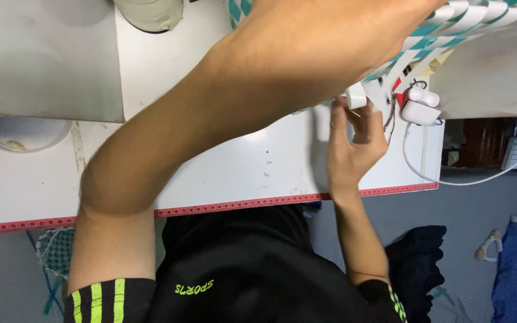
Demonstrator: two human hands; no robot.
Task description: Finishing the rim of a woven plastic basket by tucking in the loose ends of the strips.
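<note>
White table [234, 173] across mid frame. Left hand [414, 18] out of view at upper right behind woven teal-and-white strips [468, 18]; grip impossible to tell. Right hand [354, 149], right of centre, pinching small white piece [356, 96]. Likely risk: forearm hiding the work, piece slipping toward earbud case [421, 106].

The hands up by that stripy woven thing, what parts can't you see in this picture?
- Left hand: head view, cut off by the top edge; only the forearm shows, so its grip cannot be told.
- Woven basket: mostly hidden behind that forearm and cropped by the top edge.
- Right hand: its fingers touch a small white piece, too blurred to identify.
- White earbud case: its cable leaves at the right edge.
</note>
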